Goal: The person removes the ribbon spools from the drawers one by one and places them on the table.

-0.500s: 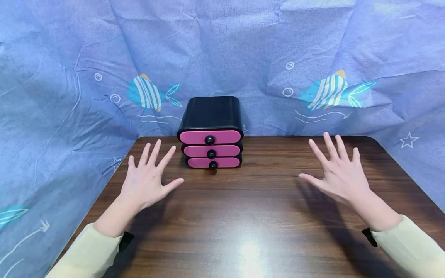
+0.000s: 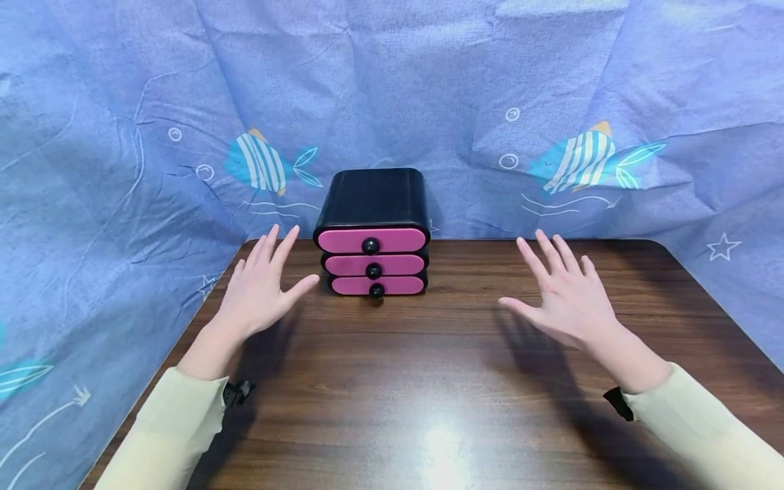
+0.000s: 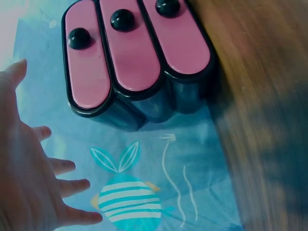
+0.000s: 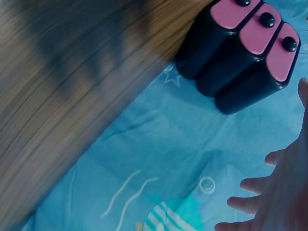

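A small black drawer cabinet [image 2: 376,197] with three pink drawer fronts, each with a round black knob [image 2: 370,246], stands at the back of the table, left of the middle. All three drawers are closed. My left hand [image 2: 254,292] hovers just left of the cabinet with fingers spread, its thumb tip near the lower drawers. Well to the right of the cabinet, my right hand [image 2: 569,303] is held above the table, fingers spread too. Neither hand holds anything. Both wrist views show the cabinet beyond the spread fingers.
The brown wooden table [image 2: 392,361] has rounded far corners. Behind it and along its left side hangs a blue cloth [image 2: 429,88] printed with fish and stars, close behind the cabinet. Pale sleeves and black wrist bands cover the forearms.
My left hand has moved slightly up and forward, its thumb rising beside the cabinet. The right hand has shifted left, toward the cabinet. The cabinet stays where it was.
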Demonstrator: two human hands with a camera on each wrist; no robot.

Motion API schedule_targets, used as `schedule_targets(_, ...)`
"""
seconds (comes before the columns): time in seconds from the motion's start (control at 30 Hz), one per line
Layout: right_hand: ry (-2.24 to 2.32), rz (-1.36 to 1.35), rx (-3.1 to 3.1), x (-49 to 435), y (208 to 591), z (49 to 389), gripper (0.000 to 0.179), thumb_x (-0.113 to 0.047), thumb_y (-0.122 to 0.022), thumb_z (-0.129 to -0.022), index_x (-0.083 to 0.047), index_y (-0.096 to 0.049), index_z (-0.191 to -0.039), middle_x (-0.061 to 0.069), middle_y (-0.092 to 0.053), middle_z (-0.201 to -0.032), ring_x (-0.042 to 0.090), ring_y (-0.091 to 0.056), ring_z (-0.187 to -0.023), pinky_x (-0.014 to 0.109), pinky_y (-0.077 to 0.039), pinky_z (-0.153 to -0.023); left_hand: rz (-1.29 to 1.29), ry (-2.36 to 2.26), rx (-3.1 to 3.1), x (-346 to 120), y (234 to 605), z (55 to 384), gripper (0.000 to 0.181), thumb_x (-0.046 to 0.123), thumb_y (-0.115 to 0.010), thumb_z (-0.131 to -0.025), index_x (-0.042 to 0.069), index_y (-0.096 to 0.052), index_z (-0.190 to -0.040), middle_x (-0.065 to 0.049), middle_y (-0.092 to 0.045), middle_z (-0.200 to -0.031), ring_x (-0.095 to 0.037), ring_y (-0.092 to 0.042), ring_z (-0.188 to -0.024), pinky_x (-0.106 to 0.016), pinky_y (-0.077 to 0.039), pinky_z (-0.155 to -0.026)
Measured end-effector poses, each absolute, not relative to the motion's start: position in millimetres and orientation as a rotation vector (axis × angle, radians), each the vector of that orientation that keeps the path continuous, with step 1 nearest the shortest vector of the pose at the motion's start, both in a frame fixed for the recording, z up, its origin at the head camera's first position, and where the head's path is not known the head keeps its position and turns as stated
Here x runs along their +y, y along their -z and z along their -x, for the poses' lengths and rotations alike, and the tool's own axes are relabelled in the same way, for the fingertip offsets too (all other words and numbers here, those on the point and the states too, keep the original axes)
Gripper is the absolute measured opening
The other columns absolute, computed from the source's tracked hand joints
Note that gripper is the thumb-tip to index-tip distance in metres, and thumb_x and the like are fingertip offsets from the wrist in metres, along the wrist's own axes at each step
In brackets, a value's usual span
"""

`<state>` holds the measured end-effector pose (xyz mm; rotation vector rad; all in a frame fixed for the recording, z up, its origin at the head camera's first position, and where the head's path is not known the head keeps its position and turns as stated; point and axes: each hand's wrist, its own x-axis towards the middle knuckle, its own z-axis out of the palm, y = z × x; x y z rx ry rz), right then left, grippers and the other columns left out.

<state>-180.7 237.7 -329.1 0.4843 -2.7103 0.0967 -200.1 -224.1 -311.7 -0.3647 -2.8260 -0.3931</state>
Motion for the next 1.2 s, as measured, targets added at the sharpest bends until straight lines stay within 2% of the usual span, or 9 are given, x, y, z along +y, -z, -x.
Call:
schedule_targets(0.17,-0.246,-0.562,-2.678,220.7,333.8,185.9,0.092,-0.061,-0.061,-0.084,-0.012,-0.026,-0.154,0.021,-0.035,-0.148,0.041,-0.032,-0.133,0.063,-0.032,-0.096,0.395,0.552,-2.780,-223.5,306.8,216.5,0.083,0.060,-0.052,-0.092,0.028,-0.011,-0.158,-0.014,-0.012,-0.161,-0.041,-0.018,-0.142,-0.070,-0.021,-0.101)
schedule_targets(0.4,-0.603,-0.600,-2.691,185.3,342.1,191.0,0.076,-0.054,-0.058,-0.091,-0.014,-0.033,-0.151,0.014,-0.048,-0.139,0.034,-0.045,-0.126,0.058,-0.042,-0.089,0.455,0.840,-2.731,-225.5,302.6,242.4,0.077,0.053,-0.053,-0.095,0.031,-0.013,-0.157,-0.005,-0.014,-0.161,-0.029,-0.015,-0.145,-0.067,-0.020,-0.104)
schedule_targets(0.5,-0.759,-0.595,-2.693,169.8,345.7,194.3,0.068,-0.052,-0.056,-0.094,-0.015,-0.037,-0.148,0.010,-0.052,-0.136,0.030,-0.048,-0.124,0.058,-0.043,-0.087,0.512,1.000,-2.679,-225.0,299.6,255.7,0.074,0.050,-0.053,-0.096,0.030,-0.017,-0.157,-0.005,-0.017,-0.160,-0.028,-0.016,-0.145,-0.063,-0.019,-0.107)
schedule_targets(0.67,-0.970,-0.611,-2.658,147.6,352.3,199.2,0.059,-0.045,-0.057,-0.095,-0.014,-0.043,-0.143,0.011,-0.058,-0.130,0.028,-0.051,-0.122,0.057,-0.041,-0.091,0.544,1.216,-2.614,-222.1,296.1,275.9,0.070,0.047,-0.055,-0.096,0.029,-0.024,-0.155,0.000,-0.021,-0.159,-0.029,-0.022,-0.143,-0.059,-0.021,-0.108)
schedule_targets(1.0,-1.315,-0.641,-2.571,113.7,364.7,205.2,0.047,-0.036,-0.057,-0.097,-0.010,-0.051,-0.135,0.008,-0.064,-0.119,0.022,-0.059,-0.111,0.046,-0.043,-0.094,0.549,1.487,-2.554,-209.9,300.4,299.4,0.063,0.035,-0.057,-0.097,0.022,-0.032,-0.153,-0.002,-0.022,-0.159,-0.033,-0.023,-0.142,-0.056,-0.022,-0.109)
schedule_targets(1.2,-1.543,-0.658,-2.465,93.9,368.9,210.2,0.039,-0.027,-0.057,-0.099,-0.005,-0.054,-0.130,0.005,-0.065,-0.109,0.018,-0.061,-0.101,0.039,-0.047,-0.090,0.527,1.628,-2.560,-203.3,294.4,297.6,0.058,0.027,-0.055,-0.099,0.008,-0.037,-0.150,-0.011,-0.023,-0.158,-0.035,-0.023,-0.142,-0.052,-0.021,-0.111)
